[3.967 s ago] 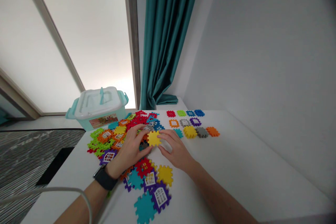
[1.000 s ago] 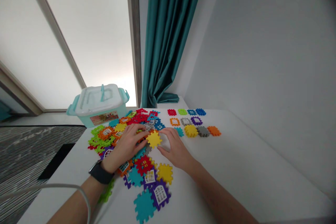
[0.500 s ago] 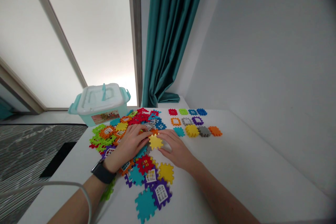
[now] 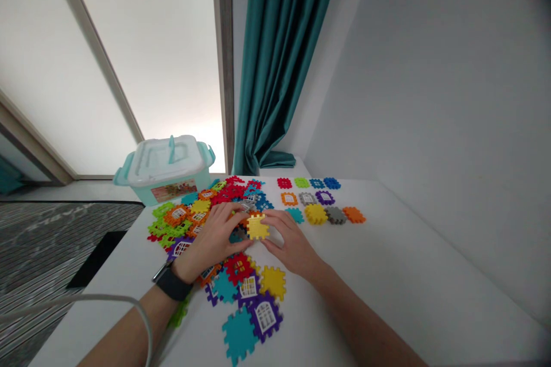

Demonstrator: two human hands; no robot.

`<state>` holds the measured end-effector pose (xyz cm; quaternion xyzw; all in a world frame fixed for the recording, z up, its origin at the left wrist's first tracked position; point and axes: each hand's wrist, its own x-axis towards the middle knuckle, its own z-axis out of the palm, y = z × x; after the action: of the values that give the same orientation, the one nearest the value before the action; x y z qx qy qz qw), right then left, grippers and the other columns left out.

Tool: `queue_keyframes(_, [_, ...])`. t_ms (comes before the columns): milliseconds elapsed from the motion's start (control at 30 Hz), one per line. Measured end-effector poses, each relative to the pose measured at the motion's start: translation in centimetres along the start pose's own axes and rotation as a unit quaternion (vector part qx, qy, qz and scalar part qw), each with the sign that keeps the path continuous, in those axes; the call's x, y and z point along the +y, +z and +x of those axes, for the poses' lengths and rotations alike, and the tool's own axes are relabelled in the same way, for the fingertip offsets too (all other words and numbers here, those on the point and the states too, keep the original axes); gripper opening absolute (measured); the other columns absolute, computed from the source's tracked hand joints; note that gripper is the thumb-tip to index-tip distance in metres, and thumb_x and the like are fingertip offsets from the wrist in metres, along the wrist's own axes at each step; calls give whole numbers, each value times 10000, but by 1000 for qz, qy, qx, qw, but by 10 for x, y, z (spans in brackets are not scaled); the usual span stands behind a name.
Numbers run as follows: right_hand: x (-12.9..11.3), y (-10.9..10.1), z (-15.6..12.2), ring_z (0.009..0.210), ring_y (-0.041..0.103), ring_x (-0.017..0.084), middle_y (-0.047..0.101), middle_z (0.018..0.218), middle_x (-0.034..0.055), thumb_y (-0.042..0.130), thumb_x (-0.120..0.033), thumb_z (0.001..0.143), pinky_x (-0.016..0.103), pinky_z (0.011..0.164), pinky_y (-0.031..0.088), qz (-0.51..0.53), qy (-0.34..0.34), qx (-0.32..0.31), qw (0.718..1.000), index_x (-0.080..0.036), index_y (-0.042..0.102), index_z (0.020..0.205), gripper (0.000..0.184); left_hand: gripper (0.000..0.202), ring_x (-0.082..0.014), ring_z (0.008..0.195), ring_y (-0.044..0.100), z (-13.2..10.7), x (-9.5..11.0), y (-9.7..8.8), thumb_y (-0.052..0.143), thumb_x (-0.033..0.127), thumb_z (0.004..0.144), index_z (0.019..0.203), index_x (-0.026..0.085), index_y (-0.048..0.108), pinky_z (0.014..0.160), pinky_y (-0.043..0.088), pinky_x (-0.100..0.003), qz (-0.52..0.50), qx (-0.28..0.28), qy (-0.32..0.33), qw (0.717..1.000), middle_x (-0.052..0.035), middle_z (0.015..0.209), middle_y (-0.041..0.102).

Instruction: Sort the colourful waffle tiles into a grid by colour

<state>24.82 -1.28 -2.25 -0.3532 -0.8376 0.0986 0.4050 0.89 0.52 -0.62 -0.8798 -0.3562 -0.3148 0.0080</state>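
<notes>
The left hand (image 4: 210,242) and right hand (image 4: 291,235) curve inward, their fingers holding a yellow plastic interlocking tile (image 4: 257,227) between them over a heap of coloured tiles (image 4: 189,223). Sorted tiles (image 4: 315,214) lie in rows to the right, and a lidded plastic box (image 4: 166,167) stands beyond the heap.

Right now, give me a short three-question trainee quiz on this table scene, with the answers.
1. True or false: the yellow interlocking plastic tile lies between the left hand and the right hand.
2. The curtain behind the table is: A teal, B red, C white.
3. Which hand has the black watch on its wrist?

Key: 1 true; 2 A; 3 left.
</notes>
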Motion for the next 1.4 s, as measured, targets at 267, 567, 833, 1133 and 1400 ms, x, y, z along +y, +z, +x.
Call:
queue_keyframes(267, [0,-3,0,1249,576,264,609,1352,105,620,-185,922,490,1060,498,-15,-13,-1,1000,-270,556,1253,347,427,-312,1169,571,1,3,-2,739,292,834,1221,208,579,989,485,-483,-11,22,-2,1000,-135,1262,577])
queue_keyframes(567, [1,-6,1,1280,549,283,609,1347,111,606,-198,931,543,1093,452,-35,-15,20,999,-264,551,1235,315,458,-309,1179,567,1,1,-1,720,270,827,1256,211,572,1001,494,-474,-33,43,-6,999,-134,1260,566])
queue_keyframes(833, [2,-9,2,1282,542,293,581,1344,129,632,-239,925,530,1091,458,-56,2,34,998,-250,558,1243,326,463,-310,1189,563,-1,-2,2,717,281,842,1275,217,564,1006,501,-481,-42,44,-5,998,-138,1274,556])
queue_keyframes(1133, [4,-8,1,1244,565,277,616,1304,123,618,-220,950,516,1057,498,-85,-38,37,995,-245,574,1234,288,459,-310,1217,544,-1,-4,3,722,279,850,1274,227,556,1034,487,-494,-77,34,-17,996,-134,1292,533])
queue_keyframes(1400, [1,-15,1,1161,617,231,722,1172,63,572,-140,993,450,1016,516,-118,-141,33,982,-252,653,1125,191,359,-284,1229,540,1,-3,3,746,323,857,1184,239,622,1074,479,-476,-187,-8,-65,980,-109,1275,519])
